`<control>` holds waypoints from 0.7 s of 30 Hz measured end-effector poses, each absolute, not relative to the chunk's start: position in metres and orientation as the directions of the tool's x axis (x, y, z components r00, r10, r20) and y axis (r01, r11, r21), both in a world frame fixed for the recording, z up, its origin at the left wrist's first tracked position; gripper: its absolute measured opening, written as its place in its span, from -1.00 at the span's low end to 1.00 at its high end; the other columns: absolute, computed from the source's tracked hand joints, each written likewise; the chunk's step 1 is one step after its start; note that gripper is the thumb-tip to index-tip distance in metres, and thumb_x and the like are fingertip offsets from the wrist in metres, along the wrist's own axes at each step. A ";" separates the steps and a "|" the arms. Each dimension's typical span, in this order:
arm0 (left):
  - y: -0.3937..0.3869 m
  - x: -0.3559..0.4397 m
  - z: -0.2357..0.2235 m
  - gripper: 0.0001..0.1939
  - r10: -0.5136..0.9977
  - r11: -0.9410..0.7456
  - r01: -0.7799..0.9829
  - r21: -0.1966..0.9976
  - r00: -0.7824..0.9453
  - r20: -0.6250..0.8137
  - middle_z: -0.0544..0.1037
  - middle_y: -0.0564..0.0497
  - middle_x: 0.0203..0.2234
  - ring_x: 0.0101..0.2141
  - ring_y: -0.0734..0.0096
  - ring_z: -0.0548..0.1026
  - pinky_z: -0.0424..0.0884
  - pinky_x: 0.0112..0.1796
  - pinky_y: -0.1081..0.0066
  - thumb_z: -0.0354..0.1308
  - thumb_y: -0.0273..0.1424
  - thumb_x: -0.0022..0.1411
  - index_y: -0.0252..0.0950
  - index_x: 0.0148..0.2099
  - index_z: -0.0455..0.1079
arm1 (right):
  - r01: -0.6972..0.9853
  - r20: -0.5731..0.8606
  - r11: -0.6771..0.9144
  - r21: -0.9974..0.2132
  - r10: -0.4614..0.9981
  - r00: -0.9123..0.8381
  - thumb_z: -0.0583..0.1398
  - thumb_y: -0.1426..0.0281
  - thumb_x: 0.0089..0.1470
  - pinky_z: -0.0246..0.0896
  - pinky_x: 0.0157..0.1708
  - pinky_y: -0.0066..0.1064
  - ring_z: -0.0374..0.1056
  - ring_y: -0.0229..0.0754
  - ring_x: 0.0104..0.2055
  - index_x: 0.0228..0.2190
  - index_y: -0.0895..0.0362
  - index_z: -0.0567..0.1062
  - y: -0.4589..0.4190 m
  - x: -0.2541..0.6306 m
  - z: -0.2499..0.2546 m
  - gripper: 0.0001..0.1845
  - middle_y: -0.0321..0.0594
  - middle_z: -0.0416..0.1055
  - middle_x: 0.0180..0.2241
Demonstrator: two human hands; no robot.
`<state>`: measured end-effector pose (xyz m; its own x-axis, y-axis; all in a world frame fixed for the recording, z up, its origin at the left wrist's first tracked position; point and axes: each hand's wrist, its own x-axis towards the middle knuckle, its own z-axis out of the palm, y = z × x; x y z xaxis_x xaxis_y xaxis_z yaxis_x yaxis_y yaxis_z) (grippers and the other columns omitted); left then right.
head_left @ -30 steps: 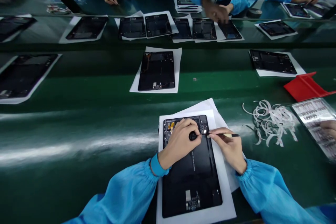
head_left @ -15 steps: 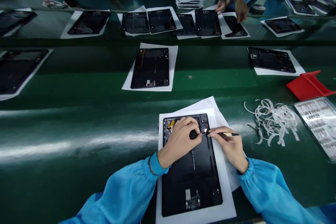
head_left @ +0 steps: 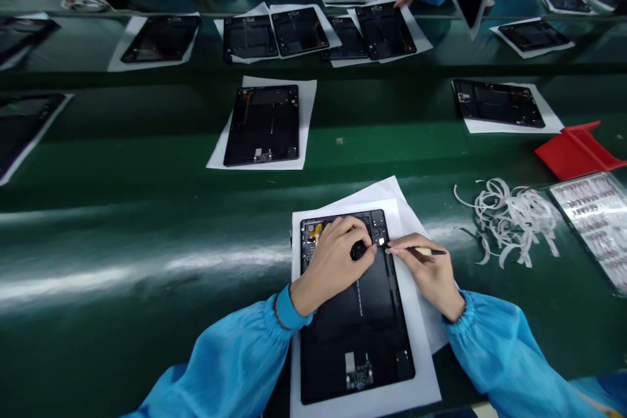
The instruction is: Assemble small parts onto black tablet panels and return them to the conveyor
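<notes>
An opened tablet (head_left: 362, 333), its inner parts showing, lies on white paper sheets (head_left: 426, 379) in front of me. My left hand (head_left: 336, 258) rests over its upper part, thumb and index finger pinched together near a small silvery part at the upper right. What they hold, if anything, is too small to make out; a dark round patch shows within the finger ring. Beside the tablet's right edge my right hand (head_left: 428, 268) grips a slim pen-like tool (head_left: 426, 251), cream with a dark end. The tool's tip meets the tablet's edge close to my left fingertips.
To the right are a tangle of white strips (head_left: 514, 219), a red scoop-like tray (head_left: 578, 151) and a clear sheet of small parts (head_left: 595, 222). More tablets on paper, such as one tablet (head_left: 264, 124), lie ahead. Co-workers in blue sleeves sit across.
My hands keep nearly the same pose on the tablet. The tablets on the green surface ahead have shifted left. Across the table, a tablet with its paper has been lifted up at the right.
</notes>
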<state>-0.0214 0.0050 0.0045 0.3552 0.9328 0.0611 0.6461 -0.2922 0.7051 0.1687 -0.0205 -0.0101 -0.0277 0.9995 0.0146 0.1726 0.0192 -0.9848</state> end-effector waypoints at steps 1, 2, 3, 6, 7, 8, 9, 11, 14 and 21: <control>0.005 -0.021 0.004 -0.91 0.933 -0.290 0.648 0.705 0.354 0.058 0.48 0.02 -0.28 -0.25 0.26 0.41 0.30 -0.19 0.23 0.18 -0.49 0.16 -0.24 -0.39 0.37 | 0.183 0.016 0.019 -0.983 1.000 -0.021 0.30 0.33 0.05 0.46 -0.25 -0.33 0.50 -0.12 -0.29 -0.45 0.09 0.57 -0.020 0.170 -0.010 -0.90 -0.20 0.57 -0.39; 0.005 -0.020 0.004 -0.91 0.934 -0.287 0.650 0.704 0.353 0.054 0.48 0.02 -0.28 -0.25 0.26 0.41 0.30 -0.20 0.24 0.18 -0.49 0.15 -0.24 -0.40 0.37 | 0.193 0.018 0.020 -0.981 1.000 -0.011 0.31 0.33 0.05 0.47 -0.28 -0.34 0.50 -0.12 -0.30 -0.46 0.09 0.57 -0.020 0.172 -0.010 -0.90 -0.20 0.56 -0.40; 0.006 -0.020 0.005 -0.90 0.934 -0.283 0.651 0.704 0.353 0.049 0.48 0.02 -0.29 -0.25 0.26 0.41 0.30 -0.20 0.24 0.18 -0.50 0.15 -0.23 -0.40 0.36 | 0.203 0.024 0.023 -0.979 1.000 0.001 0.31 0.34 0.04 0.47 -0.31 -0.35 0.50 -0.13 -0.32 -0.46 0.09 0.57 -0.020 0.173 -0.010 -0.90 -0.20 0.56 -0.41; 0.006 -0.017 0.006 -0.88 0.938 -0.267 0.656 0.706 0.346 0.033 0.47 0.02 -0.30 -0.23 0.24 0.41 0.29 -0.20 0.24 0.18 -0.52 0.13 -0.23 -0.41 0.33 | 0.218 0.042 0.037 -0.975 0.999 0.018 0.32 0.35 0.02 0.47 -0.36 -0.36 0.50 -0.14 -0.36 -0.47 0.09 0.56 -0.020 0.178 -0.010 -0.90 -0.22 0.55 -0.44; 0.006 -0.017 0.006 -0.87 0.940 -0.258 0.657 0.708 0.341 0.026 0.47 0.03 -0.31 -0.23 0.24 0.41 0.29 -0.20 0.24 0.18 -0.53 0.12 -0.23 -0.41 0.32 | 0.215 0.046 0.040 -0.976 0.999 0.023 0.32 0.34 0.02 0.48 -0.36 -0.36 0.50 -0.14 -0.37 -0.47 0.09 0.56 -0.020 0.179 -0.010 -0.90 -0.23 0.55 -0.44; 0.006 -0.016 0.007 -0.87 0.942 -0.249 0.658 0.711 0.336 0.019 0.46 0.03 -0.31 -0.24 0.24 0.41 0.29 -0.20 0.25 0.18 -0.53 0.12 -0.23 -0.40 0.31 | 0.211 0.048 0.041 -0.977 0.998 0.029 0.32 0.33 0.03 0.49 -0.37 -0.35 0.50 -0.14 -0.38 -0.47 0.09 0.56 -0.020 0.180 -0.011 -0.90 -0.23 0.54 -0.45; 0.006 -0.015 0.007 -0.88 0.944 -0.240 0.658 0.714 0.331 0.013 0.46 0.04 -0.32 -0.25 0.24 0.41 0.30 -0.21 0.25 0.18 -0.52 0.12 -0.23 -0.39 0.30 | 0.209 0.049 0.041 -0.977 0.998 0.033 0.32 0.32 0.03 0.50 -0.37 -0.34 0.50 -0.14 -0.38 -0.46 0.09 0.56 -0.020 0.181 -0.012 -0.89 -0.23 0.54 -0.45; 0.007 -0.015 0.008 -0.89 0.948 -0.222 0.656 0.722 0.320 0.001 0.46 0.04 -0.32 -0.26 0.24 0.40 0.30 -0.23 0.26 0.17 -0.51 0.13 -0.22 -0.34 0.29 | 0.207 0.059 0.049 -0.977 0.997 0.040 0.31 0.32 0.04 0.50 -0.36 -0.32 0.50 -0.14 -0.39 -0.46 0.09 0.56 -0.021 0.183 -0.013 -0.89 -0.23 0.54 -0.45; 0.008 -0.014 0.007 -0.88 0.951 -0.192 0.650 0.736 0.308 -0.024 0.46 0.04 -0.31 -0.26 0.23 0.40 0.30 -0.23 0.25 0.17 -0.50 0.14 -0.21 -0.28 0.30 | 0.208 0.074 0.064 -0.976 0.996 0.043 0.33 0.34 0.02 0.48 -0.34 -0.34 0.49 -0.15 -0.37 -0.48 0.08 0.56 -0.021 0.185 -0.016 -0.90 -0.23 0.54 -0.44; 0.010 -0.015 0.008 -0.89 0.945 -0.190 0.634 0.750 0.325 -0.035 0.47 0.04 -0.29 -0.22 0.22 0.40 0.31 -0.19 0.23 0.17 -0.51 0.15 -0.21 -0.31 0.32 | 0.166 0.050 0.043 -0.985 0.998 0.036 0.34 0.38 0.00 0.45 -0.30 -0.35 0.50 -0.15 -0.33 -0.47 0.07 0.58 -0.022 0.185 -0.017 -0.95 -0.23 0.56 -0.41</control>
